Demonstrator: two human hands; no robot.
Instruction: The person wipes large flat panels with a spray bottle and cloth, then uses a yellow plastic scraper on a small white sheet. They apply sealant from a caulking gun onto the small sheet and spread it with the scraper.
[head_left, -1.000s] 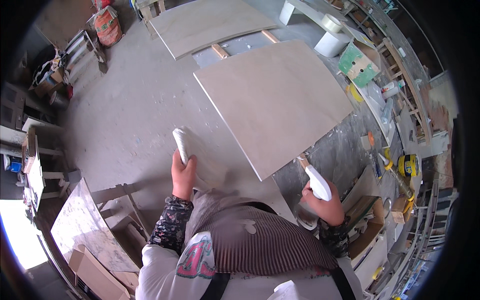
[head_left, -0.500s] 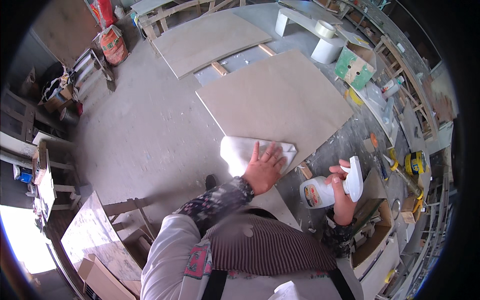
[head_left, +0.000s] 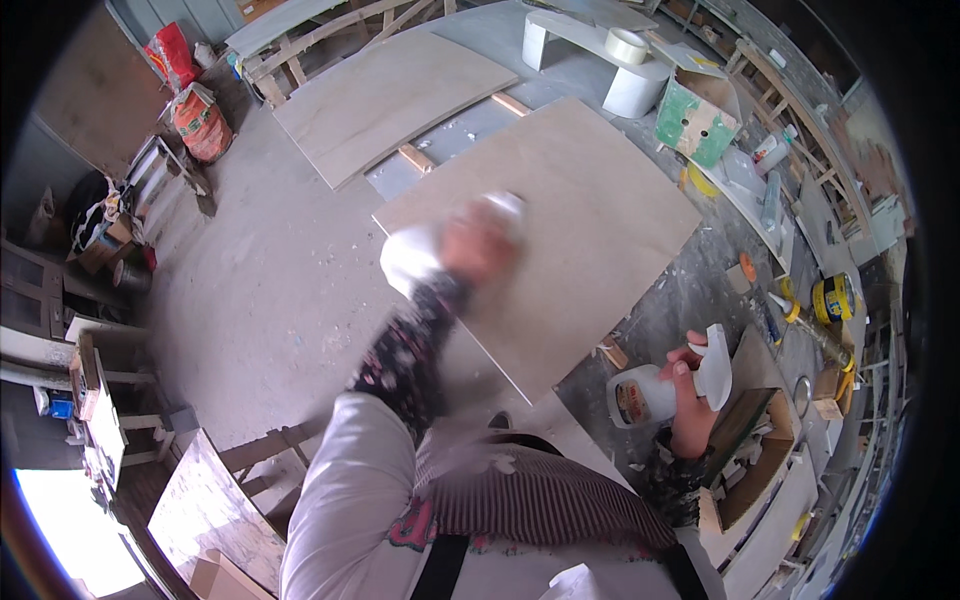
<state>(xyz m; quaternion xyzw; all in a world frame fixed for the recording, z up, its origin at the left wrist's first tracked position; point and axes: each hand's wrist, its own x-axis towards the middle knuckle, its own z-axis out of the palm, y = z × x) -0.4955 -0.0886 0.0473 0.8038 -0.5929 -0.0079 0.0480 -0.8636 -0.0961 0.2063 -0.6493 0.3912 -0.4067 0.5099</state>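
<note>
A large beige slab (head_left: pixel 590 260) lies in front of me, one corner toward me. On its left part, my left hand (head_left: pixel 478 243) presses a white cloth (head_left: pixel 410 258) against the surface. The hand is smeared by motion, so its fingers do not show clearly. Part of the cloth sticks out past the slab's left edge, and another bit shows beyond the fingers. To the right of the slab's near corner, my right hand (head_left: pixel 690 400) is closed around a white spray bottle (head_left: pixel 645 395), fingers at its trigger head. The bottle is tilted, its base toward the left.
Behind lies a second beige slab (head_left: pixel 400 100), with wooden strips (head_left: pixel 415 158) beside it. On the right are a green and white box (head_left: pixel 697 130), a roll of tape (head_left: pixel 627 46), a caulking gun (head_left: pixel 815 325) and a yellow tin (head_left: pixel 833 298). A cardboard box (head_left: pixel 765 470) of scraps stands near my right arm.
My left hand has moved away from me and to the left across the slab, taking the cloth along. The right hand still holds the spray bottle, almost in place. The view has shifted slightly.
</note>
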